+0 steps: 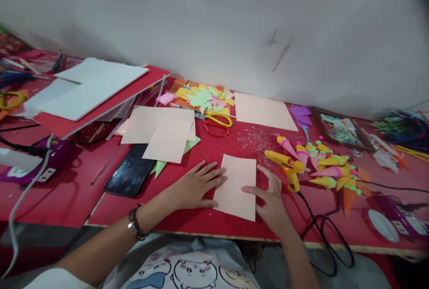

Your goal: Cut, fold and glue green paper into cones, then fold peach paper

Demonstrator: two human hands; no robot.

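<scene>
A pale peach sheet of paper (237, 186) lies on the red table (73, 199) in front of me. My left hand (196, 186) rests flat at the sheet's left edge, fingers stretched out and touching it. My right hand (270, 201) lies open at the sheet's right edge, thumb on the paper. Neither hand holds anything. A yellow glue gun (284, 166) lies just right of my right hand, its black cord (321, 231) trailing off the table's front edge.
More peach sheets (164, 132) and a dark phone (131, 172) lie to the left. Yellow-handled scissors (217, 120), coloured paper scraps (201, 96) and several paper cones (326, 168) sit behind and to the right. White boards (87, 87) rest on a red board at left.
</scene>
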